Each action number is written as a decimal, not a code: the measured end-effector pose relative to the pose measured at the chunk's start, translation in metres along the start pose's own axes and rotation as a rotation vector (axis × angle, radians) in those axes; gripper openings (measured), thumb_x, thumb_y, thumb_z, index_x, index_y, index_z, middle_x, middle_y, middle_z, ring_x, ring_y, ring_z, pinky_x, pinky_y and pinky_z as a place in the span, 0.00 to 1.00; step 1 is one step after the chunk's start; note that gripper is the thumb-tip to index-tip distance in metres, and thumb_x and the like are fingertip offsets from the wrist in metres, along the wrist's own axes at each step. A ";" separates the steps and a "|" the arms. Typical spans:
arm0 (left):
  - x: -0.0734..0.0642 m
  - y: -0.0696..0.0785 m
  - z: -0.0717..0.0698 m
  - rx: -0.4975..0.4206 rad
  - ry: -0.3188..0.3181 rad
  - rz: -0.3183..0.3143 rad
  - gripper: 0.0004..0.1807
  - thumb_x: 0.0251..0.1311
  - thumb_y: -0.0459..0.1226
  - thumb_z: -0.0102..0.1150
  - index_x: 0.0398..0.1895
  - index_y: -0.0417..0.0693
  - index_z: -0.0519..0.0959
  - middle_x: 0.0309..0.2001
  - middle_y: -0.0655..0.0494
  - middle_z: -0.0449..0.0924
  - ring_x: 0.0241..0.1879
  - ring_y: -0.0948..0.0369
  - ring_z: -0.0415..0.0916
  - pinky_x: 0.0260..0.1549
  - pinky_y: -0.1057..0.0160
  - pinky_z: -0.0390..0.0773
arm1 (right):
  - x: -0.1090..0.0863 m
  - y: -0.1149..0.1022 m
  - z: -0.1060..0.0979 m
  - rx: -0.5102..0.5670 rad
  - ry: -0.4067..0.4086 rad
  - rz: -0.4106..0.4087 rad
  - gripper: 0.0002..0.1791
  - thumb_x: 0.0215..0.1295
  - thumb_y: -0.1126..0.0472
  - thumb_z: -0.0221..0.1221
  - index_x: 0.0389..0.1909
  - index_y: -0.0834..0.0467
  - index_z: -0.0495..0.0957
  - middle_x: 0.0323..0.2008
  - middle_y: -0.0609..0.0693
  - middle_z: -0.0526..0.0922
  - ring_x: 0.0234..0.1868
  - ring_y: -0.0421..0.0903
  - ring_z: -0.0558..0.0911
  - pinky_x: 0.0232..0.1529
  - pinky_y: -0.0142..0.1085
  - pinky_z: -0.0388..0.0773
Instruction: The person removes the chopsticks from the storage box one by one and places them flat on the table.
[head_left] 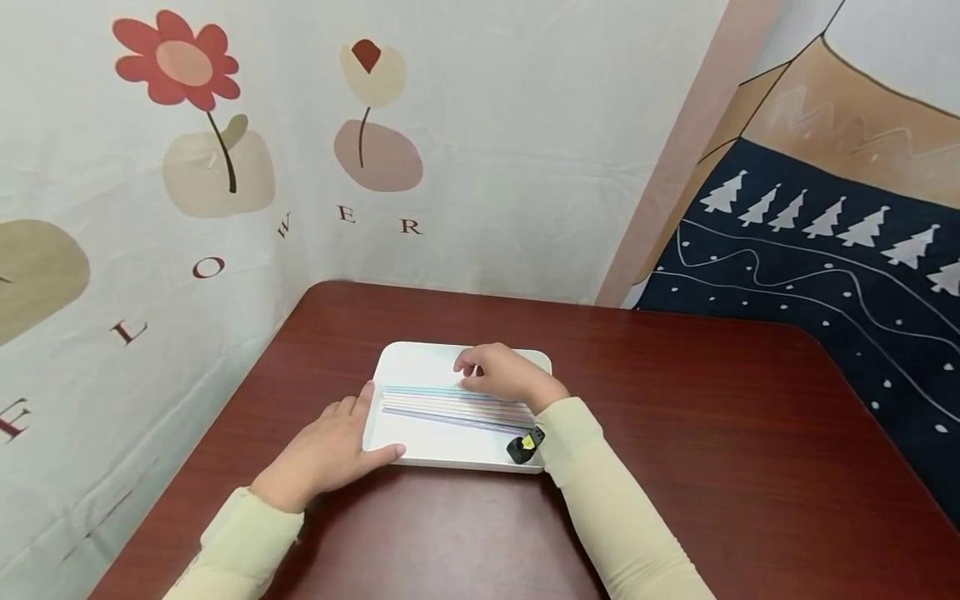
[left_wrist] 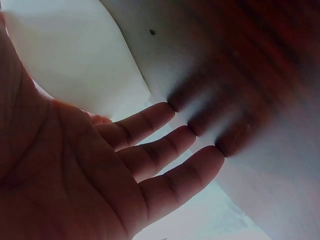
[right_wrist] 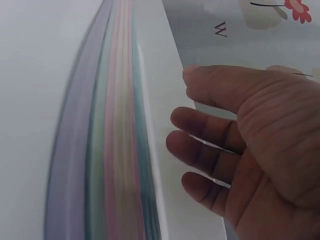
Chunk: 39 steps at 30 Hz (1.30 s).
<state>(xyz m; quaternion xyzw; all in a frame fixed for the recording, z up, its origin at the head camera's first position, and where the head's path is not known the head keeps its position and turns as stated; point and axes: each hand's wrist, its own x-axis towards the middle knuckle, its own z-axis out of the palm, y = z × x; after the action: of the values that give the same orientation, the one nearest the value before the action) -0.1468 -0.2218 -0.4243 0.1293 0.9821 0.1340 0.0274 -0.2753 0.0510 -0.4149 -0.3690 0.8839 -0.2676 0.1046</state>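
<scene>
A white tray [head_left: 450,450] lies on the table with several long, thin pastel strips [head_left: 435,404] across its middle. Lilac, green, pink, cream and blue strips [right_wrist: 117,150] run side by side in the right wrist view; whether they are flat or tubular I cannot tell. My left hand [head_left: 333,446] rests against the tray's left side, fingers stretched along it and thumb at the near rim. Over the far part of the tray, just beyond the strips, is my right hand [head_left: 506,372]. Its fingers [right_wrist: 200,150] bend loosely, with nothing between them and the thumb.
The dark red-brown table [head_left: 712,433] extends around the tray. Behind it hangs a pale cloth [head_left: 510,167] with printed flowers and letters; a navy cloth [head_left: 765,258] with white trees hangs at the right. A small black device [head_left: 521,450] sits at my right wrist.
</scene>
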 end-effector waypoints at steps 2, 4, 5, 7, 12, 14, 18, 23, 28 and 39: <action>0.000 0.000 0.000 0.004 -0.002 -0.001 0.63 0.56 0.73 0.50 0.74 0.27 0.50 0.63 0.32 0.67 0.62 0.38 0.66 0.57 0.42 0.69 | 0.000 0.000 0.002 0.004 0.021 -0.002 0.10 0.68 0.62 0.62 0.48 0.53 0.83 0.38 0.41 0.82 0.34 0.39 0.77 0.40 0.33 0.75; 0.000 0.001 0.000 0.007 -0.004 -0.001 0.63 0.56 0.73 0.50 0.75 0.27 0.50 0.63 0.32 0.67 0.62 0.38 0.66 0.57 0.42 0.69 | 0.000 0.001 0.002 0.019 0.031 0.011 0.09 0.68 0.62 0.62 0.48 0.53 0.83 0.37 0.39 0.81 0.34 0.39 0.76 0.40 0.32 0.75; 0.000 0.001 -0.001 0.008 -0.004 0.001 0.63 0.57 0.73 0.50 0.74 0.27 0.50 0.63 0.32 0.67 0.62 0.38 0.66 0.57 0.42 0.69 | 0.000 0.001 0.003 0.025 0.036 0.023 0.09 0.68 0.62 0.63 0.47 0.52 0.83 0.36 0.39 0.81 0.33 0.39 0.76 0.40 0.32 0.75; 0.000 0.001 -0.001 0.009 -0.005 0.000 0.63 0.57 0.72 0.51 0.74 0.27 0.50 0.63 0.31 0.67 0.62 0.37 0.66 0.57 0.42 0.69 | 0.000 0.003 0.003 0.046 0.039 0.043 0.09 0.68 0.62 0.63 0.47 0.51 0.83 0.35 0.38 0.81 0.32 0.39 0.76 0.39 0.32 0.75; 0.001 0.001 -0.001 0.005 -0.010 -0.002 0.63 0.57 0.71 0.52 0.74 0.27 0.50 0.64 0.30 0.66 0.62 0.37 0.66 0.57 0.41 0.69 | 0.001 0.007 0.005 0.066 0.025 0.064 0.07 0.69 0.61 0.62 0.45 0.50 0.83 0.33 0.38 0.81 0.31 0.39 0.74 0.36 0.32 0.73; 0.000 0.002 -0.001 0.003 -0.007 0.000 0.63 0.57 0.71 0.52 0.74 0.27 0.50 0.63 0.30 0.67 0.62 0.37 0.66 0.57 0.42 0.70 | 0.001 0.008 0.005 0.069 0.023 0.065 0.06 0.69 0.61 0.62 0.44 0.49 0.83 0.33 0.39 0.81 0.30 0.39 0.74 0.36 0.32 0.73; 0.000 0.002 -0.001 0.001 0.000 0.009 0.63 0.57 0.71 0.53 0.75 0.27 0.50 0.61 0.32 0.68 0.60 0.39 0.67 0.55 0.42 0.71 | 0.001 0.010 0.007 0.071 0.010 0.073 0.06 0.69 0.60 0.62 0.44 0.49 0.83 0.32 0.39 0.81 0.30 0.38 0.74 0.35 0.32 0.73; 0.000 0.002 -0.001 0.007 0.003 0.008 0.64 0.56 0.72 0.53 0.75 0.27 0.50 0.60 0.33 0.69 0.59 0.39 0.68 0.53 0.42 0.72 | 0.002 0.012 0.009 0.068 -0.001 0.078 0.06 0.69 0.59 0.62 0.45 0.48 0.83 0.31 0.38 0.81 0.30 0.38 0.74 0.36 0.32 0.73; 0.000 0.001 0.000 -0.003 0.011 0.010 0.63 0.56 0.72 0.53 0.75 0.28 0.50 0.63 0.32 0.67 0.61 0.38 0.66 0.55 0.42 0.70 | 0.002 0.012 0.009 0.081 0.007 0.087 0.05 0.69 0.59 0.63 0.43 0.47 0.82 0.30 0.39 0.80 0.30 0.38 0.74 0.36 0.33 0.73; 0.000 0.002 -0.002 -0.027 -0.001 -0.015 0.62 0.57 0.71 0.53 0.76 0.30 0.49 0.72 0.26 0.50 0.66 0.29 0.58 0.60 0.36 0.64 | 0.001 0.012 0.008 0.089 0.001 0.097 0.05 0.69 0.59 0.63 0.42 0.47 0.82 0.29 0.40 0.80 0.29 0.39 0.73 0.36 0.33 0.73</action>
<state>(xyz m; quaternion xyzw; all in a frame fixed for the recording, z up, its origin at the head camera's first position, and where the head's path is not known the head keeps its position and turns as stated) -0.1465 -0.2209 -0.4221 0.1219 0.9811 0.1469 0.0309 -0.2799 0.0542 -0.4281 -0.3204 0.8880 -0.3016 0.1335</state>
